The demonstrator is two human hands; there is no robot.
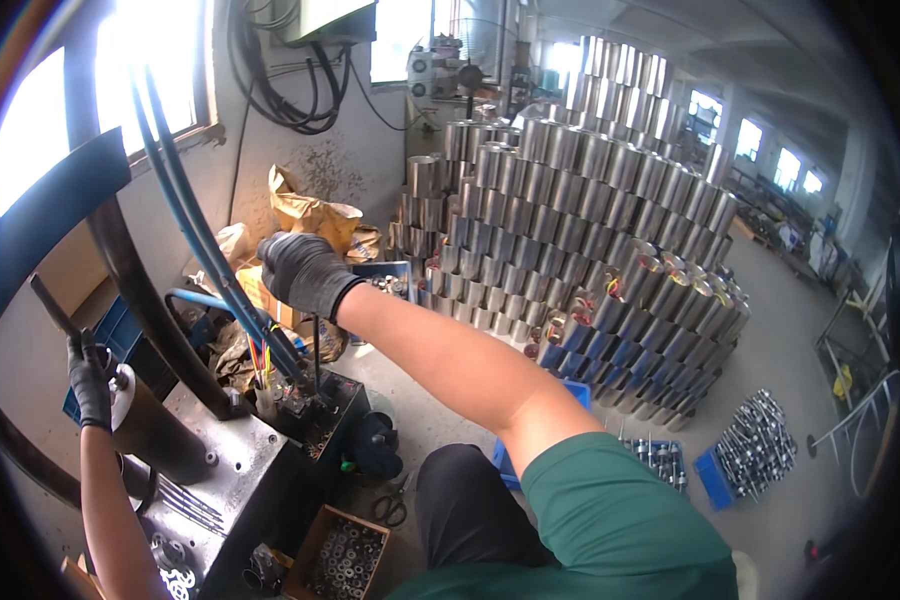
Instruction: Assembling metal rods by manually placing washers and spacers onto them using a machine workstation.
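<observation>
My left hand (91,385), in a dark grey glove, is raised at the far left with its fingers closed about the lower end of a dark bar (52,303). Right beside it, a dark metal cylinder (165,430) with a shiny end leans on the steel machine bed (245,440). My right hand (305,275), gloved the same way, makes a fist at the top of an upright thin lever (317,355). That lever rises from a black valve block (315,410) at the bed's far edge. The grip itself is hidden by the fist.
Thick black posts (150,300) and blue hoses (185,215) stand between my hands. Steel cylinders (570,200) are piled high ahead. On the floor are a box of small metal rings (345,555), scissors (390,510) and a heap of shafts (755,445) by a blue bin (713,480).
</observation>
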